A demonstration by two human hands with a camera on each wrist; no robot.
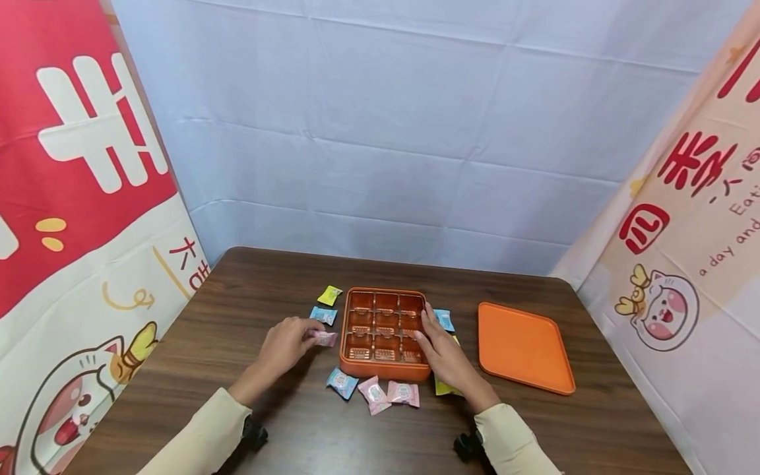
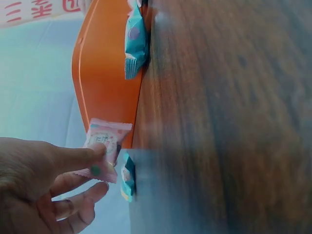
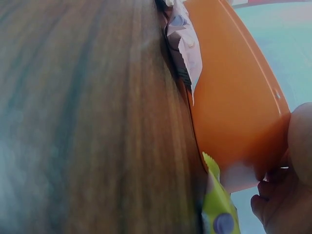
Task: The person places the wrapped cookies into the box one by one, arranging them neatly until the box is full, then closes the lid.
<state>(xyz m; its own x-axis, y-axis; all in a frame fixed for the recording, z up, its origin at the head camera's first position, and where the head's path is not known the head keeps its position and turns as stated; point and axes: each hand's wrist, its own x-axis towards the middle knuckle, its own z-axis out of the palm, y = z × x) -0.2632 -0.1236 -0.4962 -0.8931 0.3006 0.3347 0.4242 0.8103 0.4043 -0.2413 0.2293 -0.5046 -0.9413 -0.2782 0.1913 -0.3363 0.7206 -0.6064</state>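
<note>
At the centre of the desk (image 1: 249,422), both hands worked at an orange compartment tray (image 1: 384,330).
Left of the tray, the left hand (image 1: 287,342) pinched a pink wrapped candy (image 1: 325,338) between thumb and fingertips, just beside the tray's left wall. The right hand (image 1: 442,349) lay with straight fingers against the tray's right edge, holding nothing. More wrapped candies lay around the tray, and an orange lid (image 1: 524,346) sat at right.

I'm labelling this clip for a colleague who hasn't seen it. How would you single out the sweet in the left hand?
Start at the orange tray with square pockets in the middle of the brown table. At its left edge, the left hand pinches a pink sweet. The other pink ones lie loose in front of the tray.
</note>
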